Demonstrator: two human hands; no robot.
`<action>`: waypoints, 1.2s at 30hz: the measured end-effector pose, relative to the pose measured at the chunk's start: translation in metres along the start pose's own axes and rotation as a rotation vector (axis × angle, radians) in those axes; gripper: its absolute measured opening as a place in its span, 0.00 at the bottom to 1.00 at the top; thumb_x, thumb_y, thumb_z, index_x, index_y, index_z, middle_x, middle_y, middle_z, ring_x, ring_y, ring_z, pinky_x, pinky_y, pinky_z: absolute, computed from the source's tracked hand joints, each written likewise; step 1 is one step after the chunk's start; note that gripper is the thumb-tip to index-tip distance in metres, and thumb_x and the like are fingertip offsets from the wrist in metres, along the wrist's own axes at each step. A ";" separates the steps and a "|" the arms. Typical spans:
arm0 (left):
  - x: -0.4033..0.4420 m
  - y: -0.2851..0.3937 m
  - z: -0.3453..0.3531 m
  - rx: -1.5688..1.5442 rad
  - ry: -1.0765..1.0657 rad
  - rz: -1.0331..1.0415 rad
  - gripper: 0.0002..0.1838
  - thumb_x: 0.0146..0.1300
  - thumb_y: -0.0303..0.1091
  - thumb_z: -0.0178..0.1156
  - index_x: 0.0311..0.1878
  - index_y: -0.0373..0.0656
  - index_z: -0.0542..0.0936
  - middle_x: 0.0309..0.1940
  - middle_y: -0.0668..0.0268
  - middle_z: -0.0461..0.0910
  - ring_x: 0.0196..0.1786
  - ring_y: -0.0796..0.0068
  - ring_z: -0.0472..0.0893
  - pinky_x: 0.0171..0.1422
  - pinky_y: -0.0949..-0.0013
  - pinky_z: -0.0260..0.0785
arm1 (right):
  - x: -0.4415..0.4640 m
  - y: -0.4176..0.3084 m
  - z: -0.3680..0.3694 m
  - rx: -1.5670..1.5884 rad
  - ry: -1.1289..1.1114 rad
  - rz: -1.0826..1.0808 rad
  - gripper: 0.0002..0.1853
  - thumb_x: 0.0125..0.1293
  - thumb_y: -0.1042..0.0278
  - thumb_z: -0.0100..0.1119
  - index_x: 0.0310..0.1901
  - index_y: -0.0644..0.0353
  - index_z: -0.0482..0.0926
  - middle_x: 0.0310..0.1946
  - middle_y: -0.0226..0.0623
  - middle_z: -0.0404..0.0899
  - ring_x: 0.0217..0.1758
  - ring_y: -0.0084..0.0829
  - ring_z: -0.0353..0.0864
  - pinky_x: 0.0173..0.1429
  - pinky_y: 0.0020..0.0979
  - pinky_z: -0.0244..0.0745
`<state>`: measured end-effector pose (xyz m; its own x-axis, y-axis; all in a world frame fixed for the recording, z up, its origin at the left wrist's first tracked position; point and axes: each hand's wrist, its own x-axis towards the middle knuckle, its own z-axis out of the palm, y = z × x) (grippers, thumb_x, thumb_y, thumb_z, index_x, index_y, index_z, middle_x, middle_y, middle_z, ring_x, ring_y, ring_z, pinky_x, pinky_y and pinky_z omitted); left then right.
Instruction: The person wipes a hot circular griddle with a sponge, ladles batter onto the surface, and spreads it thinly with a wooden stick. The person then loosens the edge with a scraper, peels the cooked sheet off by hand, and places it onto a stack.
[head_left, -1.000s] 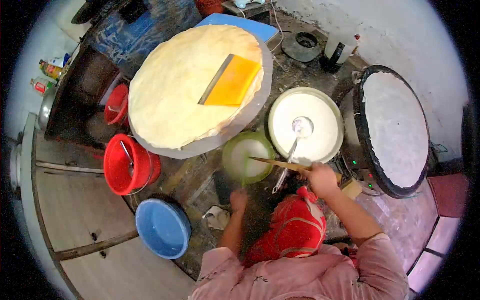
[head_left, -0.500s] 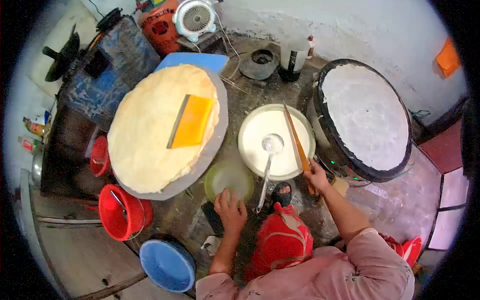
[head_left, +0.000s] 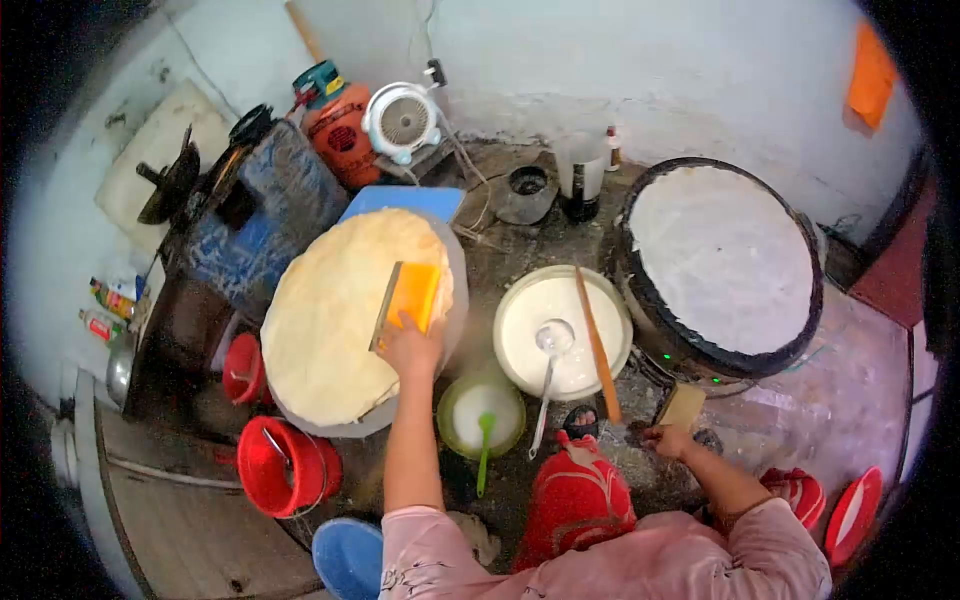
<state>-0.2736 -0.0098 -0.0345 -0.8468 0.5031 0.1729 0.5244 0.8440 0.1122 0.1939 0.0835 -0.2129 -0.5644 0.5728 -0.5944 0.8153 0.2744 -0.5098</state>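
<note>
Dark, grimy, stained floor [head_left: 520, 247] carries everything. On it stand a round, pale cream bowl [head_left: 500, 332] with white liquid inside and, just beside it, a black-rimmed, round, drum-like griddle [head_left: 640, 325]. Nearer the person sit a round, translucent green basin [head_left: 444, 427], a bright red plastic bucket [head_left: 326, 468] and a round blue plastic basin [head_left: 345, 562]. A clear, dark-bottomed cylindrical jug [head_left: 580, 178] stands near the wall [head_left: 560, 60], beside a dark, ring-topped burner-like piece [head_left: 518, 211].

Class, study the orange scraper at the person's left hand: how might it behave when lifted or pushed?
The orange scraper is probably light for its size, as it looks broad and thin. It likely stays fairly stiff, since its dark edge runs straight. Pushed, it may slide flat rather than roll, because it lies on a broad, pale round sheet.
</note>
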 end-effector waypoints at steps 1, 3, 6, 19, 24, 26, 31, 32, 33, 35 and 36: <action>0.000 -0.002 -0.003 0.011 -0.028 0.019 0.38 0.57 0.58 0.52 0.61 0.35 0.64 0.57 0.41 0.63 0.62 0.41 0.60 0.62 0.44 0.51 | -0.016 -0.005 -0.007 0.060 -0.033 0.007 0.21 0.57 0.62 0.57 0.54 0.56 0.74 0.45 0.46 0.78 0.43 0.41 0.79 0.46 0.38 0.74; 0.004 -0.009 0.003 0.052 -0.033 0.107 0.34 0.57 0.57 0.53 0.54 0.35 0.70 0.46 0.43 0.73 0.52 0.46 0.71 0.54 0.47 0.61 | -0.029 0.001 -0.010 0.193 -0.071 0.060 0.22 0.58 0.60 0.57 0.55 0.55 0.73 0.46 0.46 0.78 0.44 0.42 0.78 0.47 0.39 0.73; -0.004 -0.013 -0.013 0.115 0.008 0.211 0.23 0.57 0.51 0.54 0.39 0.36 0.77 0.30 0.50 0.78 0.33 0.56 0.79 0.41 0.54 0.69 | -0.032 0.036 0.008 -0.036 -0.069 -0.070 0.24 0.62 0.55 0.52 0.59 0.53 0.70 0.48 0.44 0.77 0.47 0.44 0.77 0.49 0.42 0.71; -0.205 0.117 -0.139 -0.206 0.265 1.168 0.09 0.53 0.31 0.58 0.35 0.38 0.74 0.26 0.57 0.74 0.31 0.57 0.74 0.44 0.56 0.66 | -0.183 -0.135 -0.135 -0.022 1.022 -0.729 0.25 0.49 0.64 0.63 0.50 0.57 0.70 0.50 0.47 0.70 0.54 0.45 0.70 0.55 0.40 0.67; -0.278 0.162 -0.136 -0.263 0.062 1.372 0.22 0.55 0.40 0.60 0.50 0.37 0.71 0.44 0.58 0.75 0.46 0.62 0.75 0.64 0.49 0.55 | -0.197 -0.108 -0.150 -0.528 0.742 -0.659 0.16 0.47 0.65 0.60 0.40 0.52 0.72 0.39 0.37 0.76 0.47 0.40 0.76 0.48 0.40 0.70; -0.290 0.172 -0.152 -0.263 0.118 1.260 0.31 0.54 0.45 0.61 0.56 0.35 0.67 0.55 0.52 0.68 0.56 0.56 0.69 0.64 0.43 0.50 | -0.194 -0.076 -0.165 -0.319 0.679 -0.529 0.16 0.51 0.58 0.60 0.40 0.52 0.71 0.32 0.37 0.78 0.40 0.40 0.79 0.40 0.41 0.72; -0.281 0.124 -0.126 -0.382 0.046 1.032 0.32 0.55 0.42 0.59 0.57 0.30 0.64 0.59 0.42 0.61 0.59 0.40 0.62 0.63 0.44 0.51 | -0.164 0.082 -0.230 0.343 1.002 0.232 0.32 0.46 0.58 0.65 0.54 0.54 0.67 0.39 0.45 0.79 0.44 0.44 0.78 0.49 0.39 0.73; -0.280 0.110 -0.117 -0.370 -0.018 0.954 0.32 0.57 0.42 0.57 0.58 0.30 0.63 0.59 0.43 0.60 0.60 0.41 0.61 0.63 0.44 0.50 | -0.125 0.162 -0.233 0.345 1.216 0.202 0.32 0.46 0.61 0.64 0.55 0.54 0.67 0.41 0.45 0.79 0.46 0.44 0.78 0.50 0.40 0.73; -0.284 0.099 -0.108 -0.427 -0.086 0.812 0.29 0.59 0.43 0.55 0.57 0.30 0.65 0.60 0.43 0.59 0.62 0.41 0.59 0.64 0.44 0.50 | -0.137 0.180 -0.252 0.370 1.215 0.331 0.32 0.46 0.61 0.64 0.56 0.53 0.67 0.42 0.45 0.79 0.46 0.45 0.78 0.50 0.40 0.73; -0.292 0.105 -0.115 -0.378 -0.013 0.833 0.27 0.64 0.41 0.48 0.60 0.33 0.62 0.59 0.44 0.62 0.60 0.44 0.62 0.61 0.47 0.55 | -0.143 0.209 -0.283 0.389 1.206 0.470 0.33 0.46 0.61 0.64 0.56 0.53 0.67 0.42 0.46 0.78 0.46 0.45 0.78 0.50 0.41 0.73; -0.295 0.108 -0.115 -0.325 0.070 0.847 0.25 0.69 0.40 0.42 0.64 0.36 0.59 0.58 0.46 0.64 0.58 0.46 0.66 0.58 0.50 0.61 | -0.137 0.226 -0.294 0.372 1.223 0.583 0.33 0.47 0.60 0.63 0.57 0.53 0.66 0.42 0.46 0.78 0.46 0.46 0.78 0.50 0.42 0.73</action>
<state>0.0437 -0.0882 0.0393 -0.1646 0.9097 0.3813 0.9771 0.0977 0.1889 0.4938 0.2943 -0.0634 0.4629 0.8856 0.0374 0.7006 -0.3397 -0.6275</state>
